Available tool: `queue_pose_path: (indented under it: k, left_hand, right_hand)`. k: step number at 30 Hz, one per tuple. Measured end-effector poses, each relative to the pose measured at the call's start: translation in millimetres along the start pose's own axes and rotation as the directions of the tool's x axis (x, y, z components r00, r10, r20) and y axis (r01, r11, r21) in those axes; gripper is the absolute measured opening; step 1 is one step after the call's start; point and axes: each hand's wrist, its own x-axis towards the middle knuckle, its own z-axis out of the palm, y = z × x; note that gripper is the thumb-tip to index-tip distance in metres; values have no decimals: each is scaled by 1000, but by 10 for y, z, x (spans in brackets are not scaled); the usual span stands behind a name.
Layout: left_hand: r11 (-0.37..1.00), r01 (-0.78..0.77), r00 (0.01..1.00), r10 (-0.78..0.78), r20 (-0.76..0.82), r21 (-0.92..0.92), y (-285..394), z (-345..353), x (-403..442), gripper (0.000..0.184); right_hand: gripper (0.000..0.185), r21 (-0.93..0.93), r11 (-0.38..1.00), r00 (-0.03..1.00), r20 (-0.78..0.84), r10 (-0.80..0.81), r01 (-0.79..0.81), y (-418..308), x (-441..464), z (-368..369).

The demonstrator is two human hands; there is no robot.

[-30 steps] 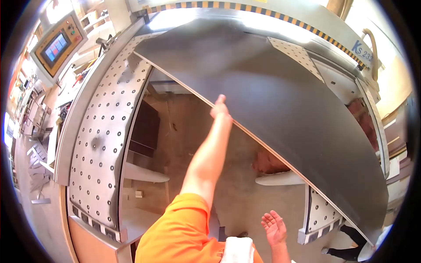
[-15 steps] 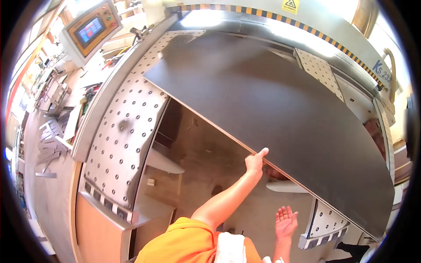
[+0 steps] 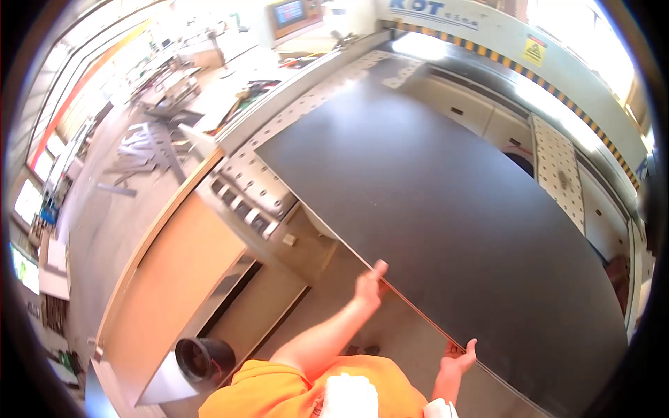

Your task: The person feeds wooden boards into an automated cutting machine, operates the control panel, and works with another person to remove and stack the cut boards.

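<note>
A large dark grey panel (image 3: 446, 223) with a thin pale edge spans the saw's tables in front of me. My left hand (image 3: 369, 286) grips its near edge around the middle, thumb on top and fingers hidden underneath. Farther right along that edge, my right hand (image 3: 459, 355) also holds the panel, its thumb above and its fingers under the board. The panel's left corner rests over the perforated table (image 3: 279, 198).
A machine beam (image 3: 481, 42) with a striped edge crosses behind the panel. At left stand a wood-faced cabinet side (image 3: 188, 258) and a black bucket (image 3: 204, 359). Grey offcuts (image 3: 143, 150) lie on the floor. A control screen (image 3: 291, 12) is at the top.
My right hand, open and apart from the panel before, now grips its near edge. The panel has shifted nearer to me over the tables, and my view has turned left.
</note>
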Motion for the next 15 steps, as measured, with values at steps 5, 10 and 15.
queue_pose_path:
  k: [5, 10, 15]
  left_hand:
    - [947, -276, 957, 256, -136, -162, 1070, -872, -93, 16]
    - [987, -149, 964, 131, -233, -58, 1222, -1434, -597, 19]
    - [1000, -1, 970, -3, -245, -17, 1322, -1972, -1362, 21]
  right_hand:
    - [34, -62, 996, 998, -3, 66, -66, -55, -560, -632]
    - [34, -156, 988, 999, 34, 1, 5, 32, -984, -1088]
    - [36, -204, 973, 990, -69, -123, 106, -8, -955, -1851]
